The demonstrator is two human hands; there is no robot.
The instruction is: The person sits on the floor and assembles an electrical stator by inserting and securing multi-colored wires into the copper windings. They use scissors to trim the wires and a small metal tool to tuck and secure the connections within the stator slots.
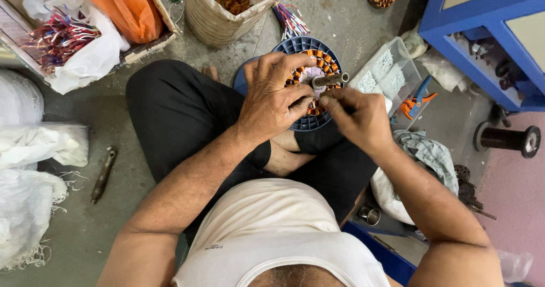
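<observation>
Both hands, left hand (272, 97) and right hand (356, 116), rest on the motor stator (315, 65).

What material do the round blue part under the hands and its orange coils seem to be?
Blue round part: probably moulded plastic, judging by its even matte colour and ribbed rim. Orange coils: likely enamelled copper wire, glossy and tightly wound. Central shaft: metal, grey with a dull shine.

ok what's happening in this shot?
A person sits cross-legged on the floor with a round motor winding of copper coils on a blue disc in the lap. The left hand grips the winding from above. The right hand pinches something small at its edge beside the metal shaft; what exactly is hidden. Orange-handled pliers lie unused to the right.
</observation>
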